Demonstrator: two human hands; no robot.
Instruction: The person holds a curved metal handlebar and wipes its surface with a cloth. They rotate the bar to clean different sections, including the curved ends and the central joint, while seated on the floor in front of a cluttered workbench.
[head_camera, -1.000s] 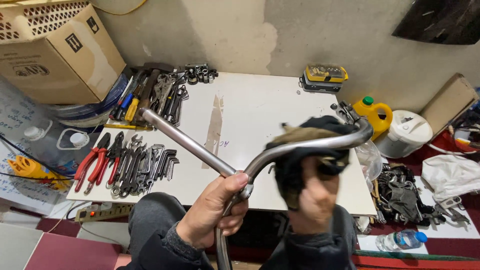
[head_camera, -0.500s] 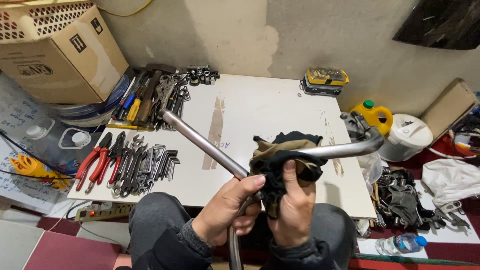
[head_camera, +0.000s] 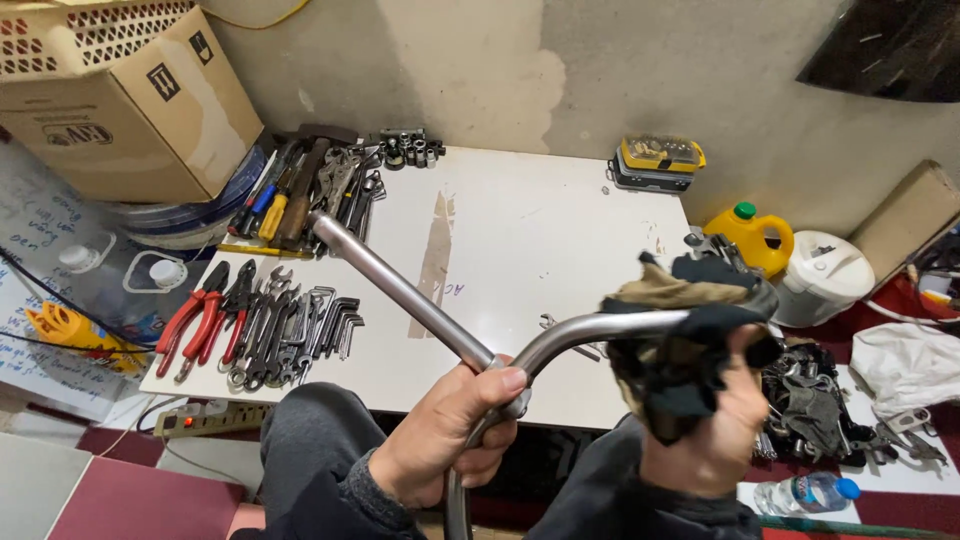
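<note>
The left hand (head_camera: 440, 445) is clamped around the junction of a grey metal handlebar (head_camera: 400, 290), thumb on top, at the point where the tubes meet near the bottom middle of the view. One straight tube runs from that fist up and to the left, ending above the white table (head_camera: 540, 230). A second, curved tube bends to the right. The right hand (head_camera: 715, 435) is closed on a dark rag (head_camera: 685, 345) with tan patches, and the rag is wrapped over the curved tube, so this hand grips the tube through the cloth. The two hands are apart, one on each side of the bend, and the handlebar is held in the air above the near edge of the table, over the person's knees.

On the left part of the table lie red-handled pliers (head_camera: 200, 315) beside a row of wrenches (head_camera: 290, 335). Farther off, at the far left corner, sits a pile of screwdrivers and a hammer (head_camera: 300, 185), with small sockets (head_camera: 410, 150) just beyond. A yellow parts case (head_camera: 660, 158) stands at the far right corner. A cardboard box (head_camera: 130, 100) is at the far left. To the right of the table stand a yellow jug (head_camera: 750, 235) and a white pot (head_camera: 825, 280), and a water bottle (head_camera: 800, 492) lies on the floor nearby.
</note>
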